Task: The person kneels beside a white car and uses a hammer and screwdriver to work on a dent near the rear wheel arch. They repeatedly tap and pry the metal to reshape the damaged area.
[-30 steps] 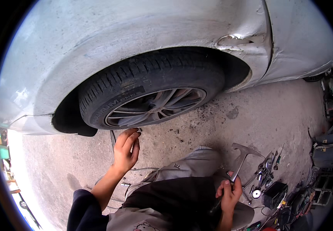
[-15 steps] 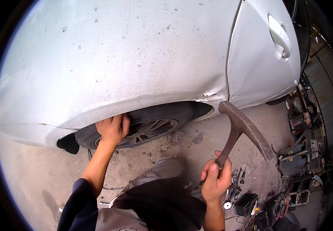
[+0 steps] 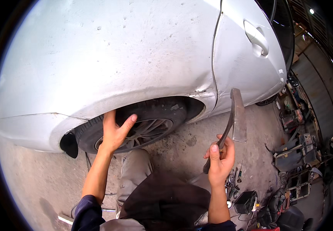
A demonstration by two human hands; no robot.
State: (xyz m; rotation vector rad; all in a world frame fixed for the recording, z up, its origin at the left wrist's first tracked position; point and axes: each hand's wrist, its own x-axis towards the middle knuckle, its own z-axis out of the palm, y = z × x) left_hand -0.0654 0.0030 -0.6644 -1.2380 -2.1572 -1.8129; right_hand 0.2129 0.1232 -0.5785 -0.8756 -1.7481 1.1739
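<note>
Right grip clamped on hammer | head beyond fingers | left grip apart, fingertips hidden at fender

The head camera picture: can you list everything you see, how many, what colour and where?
Car: one, silvery white, across the top
Door handle: one, white, upper right
Wheels: two, dark; one in the near arch, one farther right
Flap: one, black, left of the near wheel
Hammer: one, dark grey-brown, in the right hand
Small tools: several, silvery, on the ground, lower right
Box: one, black, near the tools
Clutter: too jumbled to count, mostly dark, far right
Ground: grey-brown, below the car
Trousers: one pair, grey, bottom middle
Sleeves: two, dark blue, bottom edge
Left hand: one, bare, at the near arch, fingertips hidden
Right hand: one, bare, around the hammer's handle
</note>
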